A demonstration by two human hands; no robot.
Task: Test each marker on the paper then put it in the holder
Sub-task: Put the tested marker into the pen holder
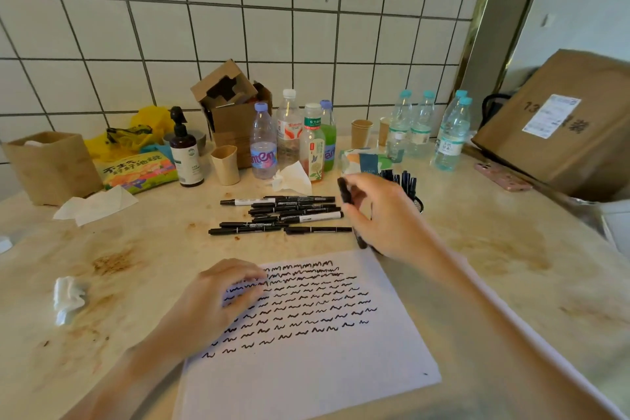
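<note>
Resting flat on the paper [306,334], the left hand [218,300] lies with fingers spread over the upper left rows of black squiggles that cover the sheet's top half. The right hand [385,215] hovers just past the sheet's far right corner, its fingers curled round a black marker [346,193] whose blurred end sticks up to the left; a second dark piece shows below the hand, too blurred to identify. Right behind that hand stands the holder [414,201], mostly hidden, with several black markers upright in it. A loose pile of markers [286,211] lies on the stained table [511,266] beyond the sheet, their white labels too small to read. Farther back stand drink bottles; one purple-capped bottle [263,143] bears large letters, only partly legible. A snack bag [139,170] at left carries Chinese characters, a dark pump bottle [185,150] stands beside it, and the cardboard box [559,126] at right shows a handwritten "13" next to a white shipping label.
</note>
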